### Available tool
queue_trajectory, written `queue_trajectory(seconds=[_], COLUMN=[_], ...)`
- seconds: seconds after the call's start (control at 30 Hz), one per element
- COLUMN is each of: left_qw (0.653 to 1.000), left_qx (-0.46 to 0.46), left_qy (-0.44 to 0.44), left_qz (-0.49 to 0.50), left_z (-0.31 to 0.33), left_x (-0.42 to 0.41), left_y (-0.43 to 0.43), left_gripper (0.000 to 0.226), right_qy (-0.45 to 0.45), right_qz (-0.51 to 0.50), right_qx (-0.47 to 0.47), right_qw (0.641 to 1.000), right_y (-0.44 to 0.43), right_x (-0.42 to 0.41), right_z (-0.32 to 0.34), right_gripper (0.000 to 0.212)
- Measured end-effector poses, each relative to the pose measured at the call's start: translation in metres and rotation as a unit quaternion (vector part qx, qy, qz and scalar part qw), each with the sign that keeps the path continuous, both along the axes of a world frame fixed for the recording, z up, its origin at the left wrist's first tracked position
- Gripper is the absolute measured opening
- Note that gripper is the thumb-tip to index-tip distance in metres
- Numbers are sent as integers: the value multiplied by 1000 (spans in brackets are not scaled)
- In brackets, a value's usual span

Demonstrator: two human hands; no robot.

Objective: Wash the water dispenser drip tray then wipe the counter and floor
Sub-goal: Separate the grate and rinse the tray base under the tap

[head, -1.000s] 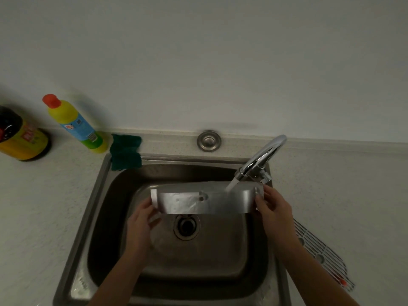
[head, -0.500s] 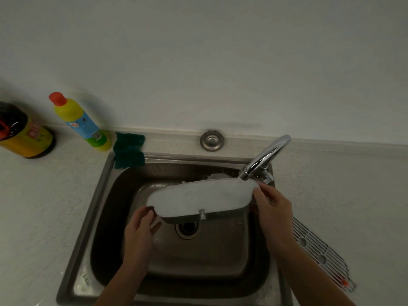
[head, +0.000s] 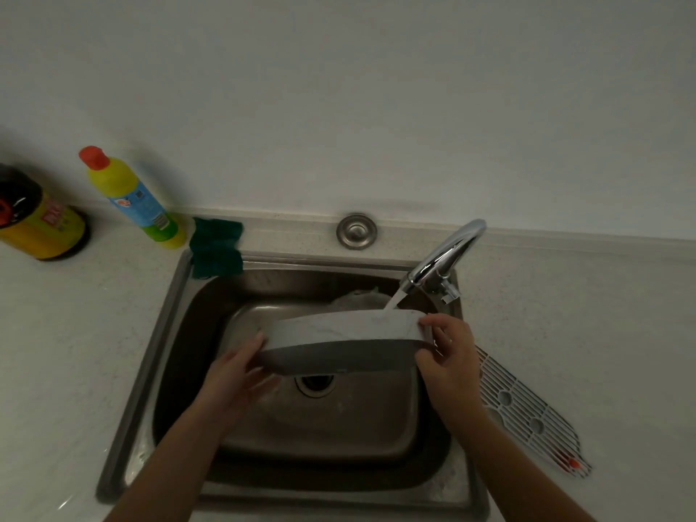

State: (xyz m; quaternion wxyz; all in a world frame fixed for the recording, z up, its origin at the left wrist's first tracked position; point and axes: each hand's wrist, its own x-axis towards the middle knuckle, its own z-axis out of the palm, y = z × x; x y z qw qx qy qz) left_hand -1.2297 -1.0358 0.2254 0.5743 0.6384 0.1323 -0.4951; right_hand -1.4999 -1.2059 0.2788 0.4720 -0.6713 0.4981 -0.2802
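I hold the grey drip tray (head: 339, 339) over the steel sink (head: 169, 333), tilted with its underside facing up. My left hand (head: 235, 374) supports its left end from below. My right hand (head: 448, 356) grips its right end. Water runs from the chrome tap (head: 446, 254) onto the tray's right rear edge. The tray's slotted white grille (head: 527, 412) lies flat on the counter (head: 75, 352) right of the sink. A white cloth (head: 357, 297) shows behind the tray in the sink.
A green scouring pad (head: 216, 248) hangs over the sink's back left corner. A yellow detergent bottle (head: 132, 199) and a dark yellow-labelled bottle (head: 37, 224) stand at the back left. A round steel cap (head: 356, 230) sits behind the sink.
The tray has been turned over under the water, from its open side facing me to its underside up. My left hand slid under the left end.
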Motion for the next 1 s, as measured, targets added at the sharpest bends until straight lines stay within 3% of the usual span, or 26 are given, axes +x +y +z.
queue_trajectory(seconds=[0.17, 0.23, 0.3, 0.37, 0.43, 0.53, 0.63, 0.8, 1.0], left_qw=[996, 992, 977, 928, 847, 756, 688, 644, 610], left_qx=[-24, -28, -27, -25, -22, -13, 14, 13, 2], left_qy=[-18, -69, -179, -337, -479, -570, -611, -644, -677], left_qz=[-85, -103, -115, -158, -230, -322, -392, -412, -412], left_z=[27, 40, 55, 70, 77, 85, 82, 88, 129], left_x=[18, 16, 11, 5, -1, -15, -24, -22, -22], left_y=[7, 11, 13, 15, 16, 14, 15, 19, 31], left_gripper=[46, 53, 49, 40, 45, 63, 78, 74, 74], right_qy=[-3, 35, 82, 115, 143, 151, 151, 122, 198], right_qz=[21, 58, 76, 57, 34, -6, -49, -79, 69], right_qx=[31, 32, 38, 38, 34, 26, 2, 7, -42], right_qw=[999, 997, 993, 991, 989, 988, 987, 989, 977], right_y=[-6, -12, -24, -40, -57, -73, -85, -109, -82], right_x=[0, -1, -1, 1, 6, 13, 12, 2, -19], right_z=[-11, -16, -19, -22, -21, -21, -16, 0, -8], right_gripper=[55, 52, 51, 50, 47, 42, 37, 31, 43])
